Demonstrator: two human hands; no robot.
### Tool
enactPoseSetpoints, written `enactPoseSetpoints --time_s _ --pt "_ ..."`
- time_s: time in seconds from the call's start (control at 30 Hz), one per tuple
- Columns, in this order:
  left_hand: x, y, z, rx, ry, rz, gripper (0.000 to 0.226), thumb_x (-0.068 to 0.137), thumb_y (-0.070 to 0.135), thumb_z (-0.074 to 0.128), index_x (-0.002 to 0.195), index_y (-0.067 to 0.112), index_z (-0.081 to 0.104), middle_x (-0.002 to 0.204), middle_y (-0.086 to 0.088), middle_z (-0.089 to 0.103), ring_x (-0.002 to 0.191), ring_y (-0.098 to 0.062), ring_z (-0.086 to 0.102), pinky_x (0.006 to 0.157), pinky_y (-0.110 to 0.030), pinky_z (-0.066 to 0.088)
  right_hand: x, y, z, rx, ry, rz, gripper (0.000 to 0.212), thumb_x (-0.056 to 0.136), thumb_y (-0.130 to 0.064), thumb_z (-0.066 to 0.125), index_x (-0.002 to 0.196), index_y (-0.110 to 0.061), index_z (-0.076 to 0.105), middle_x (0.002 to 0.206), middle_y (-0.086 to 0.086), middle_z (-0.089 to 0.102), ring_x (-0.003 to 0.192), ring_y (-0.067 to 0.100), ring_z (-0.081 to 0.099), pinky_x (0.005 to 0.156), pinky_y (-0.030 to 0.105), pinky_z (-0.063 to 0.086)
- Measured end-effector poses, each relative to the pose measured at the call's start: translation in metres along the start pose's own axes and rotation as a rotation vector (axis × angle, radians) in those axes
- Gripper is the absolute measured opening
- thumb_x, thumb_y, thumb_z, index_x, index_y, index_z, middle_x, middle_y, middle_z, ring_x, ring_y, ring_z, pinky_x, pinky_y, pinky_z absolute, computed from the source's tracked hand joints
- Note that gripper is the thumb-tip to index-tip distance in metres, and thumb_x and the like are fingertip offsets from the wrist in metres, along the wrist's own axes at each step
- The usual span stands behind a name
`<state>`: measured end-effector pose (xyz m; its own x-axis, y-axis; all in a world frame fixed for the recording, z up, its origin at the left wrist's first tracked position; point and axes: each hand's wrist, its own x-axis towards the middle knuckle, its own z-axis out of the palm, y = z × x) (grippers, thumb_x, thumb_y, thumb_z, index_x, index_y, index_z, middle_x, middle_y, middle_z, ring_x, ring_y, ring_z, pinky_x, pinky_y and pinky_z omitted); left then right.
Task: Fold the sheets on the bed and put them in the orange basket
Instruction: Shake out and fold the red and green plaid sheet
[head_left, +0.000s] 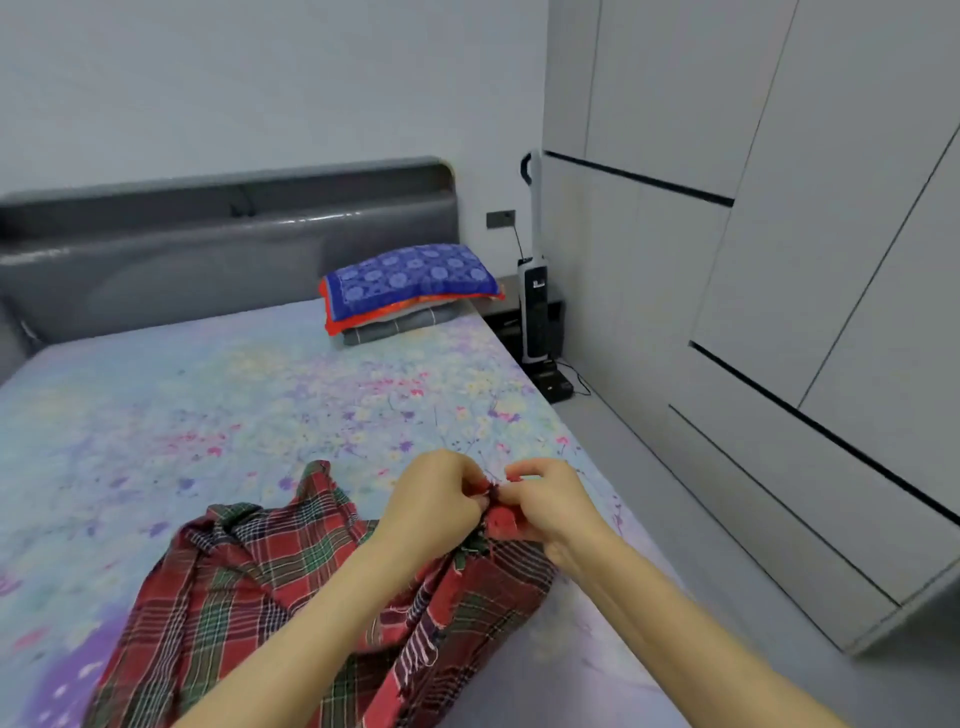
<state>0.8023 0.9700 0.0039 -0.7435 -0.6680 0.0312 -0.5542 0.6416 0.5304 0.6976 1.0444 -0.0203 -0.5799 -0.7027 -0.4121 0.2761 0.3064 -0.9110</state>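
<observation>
A red and green plaid sheet (249, 592) lies crumpled on the near part of the bed (208, 405), which has a floral cover. My left hand (431, 499) and my right hand (545, 504) meet above the sheet's right side. Both pinch the same frayed edge or corner of the plaid sheet, fingers curled, and lift it a little off the bed. The orange basket is not in view.
A blue patterned pillow (410, 278) sits on folded cloth at the bed's far right, against the grey headboard (208, 249). An upright vacuum (535, 306) stands by the bedside. Grey wardrobe doors (779, 260) line the right wall across a narrow floor strip.
</observation>
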Motion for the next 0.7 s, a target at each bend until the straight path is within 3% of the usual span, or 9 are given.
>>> enactPoseSetpoints --time_s 0.07,0.13,0.17,0.23,0.3,0.4,0.57,0.7 --pt "-0.001 0.005 -0.003 0.006 0.037 0.013 0.015 0.086 0.012 0.056 0.082 0.01 0.07 0.077 -0.008 0.067 0.075 -0.023 0.06 0.064 -0.033 0.047 0.0 -0.014 0.001 0.0 -0.009 -0.014 0.032 0.086 0.012 0.051 0.118 0.008 0.051 0.094 0.028 0.058 0.057 0.026 0.06 0.048 0.033 0.056" --pt "-0.006 0.011 -0.004 0.06 0.103 0.043 0.017 0.086 0.01 0.05 0.08 0.008 0.066 0.079 -0.011 0.064 0.076 -0.026 0.057 0.065 -0.036 0.043 0.001 -0.026 0.004 0.009 -0.015 0.017 0.015 0.085 0.016 0.047 0.095 0.017 0.058 0.087 0.036 0.057 0.06 0.028 0.058 0.043 0.033 0.053" --pt "-0.009 0.012 -0.004 0.083 0.141 0.067 0.016 0.083 0.01 0.048 0.08 0.007 0.063 0.08 -0.011 0.062 0.076 -0.026 0.055 0.065 -0.037 0.041 0.002 -0.032 0.006 0.012 -0.017 0.044 0.014 0.084 0.017 0.046 0.077 0.012 0.058 0.076 0.03 0.057 0.056 0.027 0.057 0.042 0.032 0.051" --pt "-0.013 0.011 -0.004 0.082 0.215 0.107 0.014 0.078 0.011 0.049 0.084 0.009 0.061 0.083 -0.006 0.054 0.078 -0.023 0.049 0.065 -0.032 0.038 0.002 -0.047 0.009 0.031 -0.05 0.109 0.022 0.086 0.013 0.046 0.068 0.003 0.054 0.066 0.018 0.057 0.052 0.024 0.057 0.047 0.035 0.053" --pt "-0.016 0.002 -0.003 0.057 0.309 0.148 0.017 0.073 0.012 0.055 0.088 0.014 0.062 0.085 0.001 0.047 0.081 -0.017 0.042 0.065 -0.021 0.034 0.0 -0.059 0.012 0.036 -0.115 0.172 0.019 0.089 0.008 0.045 0.074 0.003 0.055 0.065 0.016 0.06 0.059 0.025 0.059 0.068 0.043 0.053" --pt "-0.015 -0.013 -0.001 0.068 0.427 0.217 0.022 0.066 0.009 0.063 0.086 0.015 0.058 0.088 0.005 0.047 0.079 -0.013 0.039 0.063 -0.016 0.029 -0.002 -0.074 0.018 0.031 -0.18 0.199 0.02 0.091 0.006 0.044 0.075 0.003 0.054 0.069 0.013 0.061 0.065 0.024 0.058 0.093 0.045 0.046" --pt "-0.012 -0.024 -0.014 0.144 0.459 0.224 0.034 0.059 -0.016 0.064 0.077 0.012 0.056 0.066 0.006 0.047 0.058 -0.013 0.039 0.047 -0.012 0.022 -0.015 -0.09 0.033 -0.195 -0.244 0.135 0.019 0.092 0.0 0.046 0.079 -0.004 0.059 0.072 0.007 0.059 0.066 0.018 0.057 0.1 0.041 0.039" --pt "-0.008 -0.026 -0.037 0.036 0.455 0.153 0.025 0.073 -0.009 0.06 0.084 0.012 0.067 0.07 0.001 0.064 0.063 -0.019 0.055 0.054 -0.013 0.034 -0.032 -0.106 0.034 -0.366 -0.35 0.031 0.029 0.094 -0.002 0.043 0.119 -0.002 0.058 0.075 0.004 0.06 0.081 0.021 0.065 0.101 0.043 0.039"
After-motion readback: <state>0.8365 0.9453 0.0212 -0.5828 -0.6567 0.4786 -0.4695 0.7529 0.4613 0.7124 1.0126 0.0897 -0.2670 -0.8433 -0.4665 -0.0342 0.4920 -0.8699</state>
